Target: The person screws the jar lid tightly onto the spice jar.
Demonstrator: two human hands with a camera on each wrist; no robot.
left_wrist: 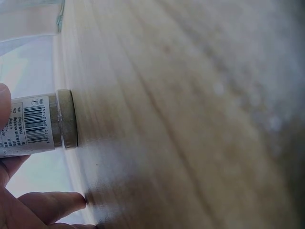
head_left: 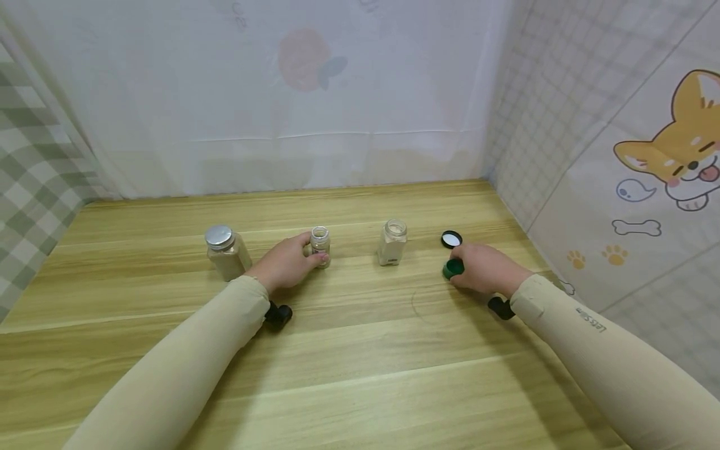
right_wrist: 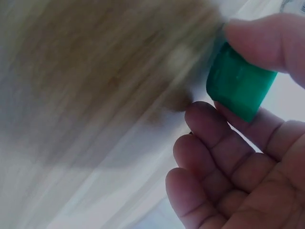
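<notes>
My left hand grips a small uncapped glass spice jar between thumb and fingers. In the left wrist view the jar shows a barcode label and brownish contents, its base right at the table. My right hand pinches a green cap between thumb and index finger, low over the table at the right. The right wrist view shows the same green cap with the other fingers loosely bent below it. Between the hands stands an open square glass jar of pale powder.
Left of my left hand stands a larger jar with a silver lid. A black lid with a white liner lies just beyond my right hand. White curtain and patterned panels border the wooden table at the back and sides.
</notes>
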